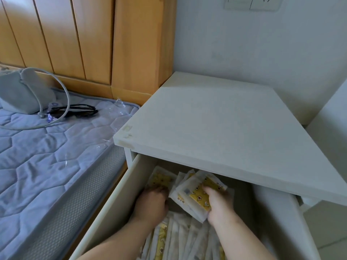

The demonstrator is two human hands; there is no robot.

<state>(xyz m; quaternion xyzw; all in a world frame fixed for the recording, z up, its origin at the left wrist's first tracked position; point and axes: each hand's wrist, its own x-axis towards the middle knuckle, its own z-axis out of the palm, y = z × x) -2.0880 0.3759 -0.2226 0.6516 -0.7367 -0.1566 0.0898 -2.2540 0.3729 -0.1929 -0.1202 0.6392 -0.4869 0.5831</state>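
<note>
Several packets (195, 194), right hand (219, 205), maybe under tabletop edge (225, 170).

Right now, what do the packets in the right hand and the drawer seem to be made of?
The packets gripped by the right hand look like thin plastic film, slightly glossy, white with yellow print; their edges crinkle and bend, though they could also be paper. The drawer seems painted or laminated board, matt off-white: flat smooth walls, no grain showing.
</note>
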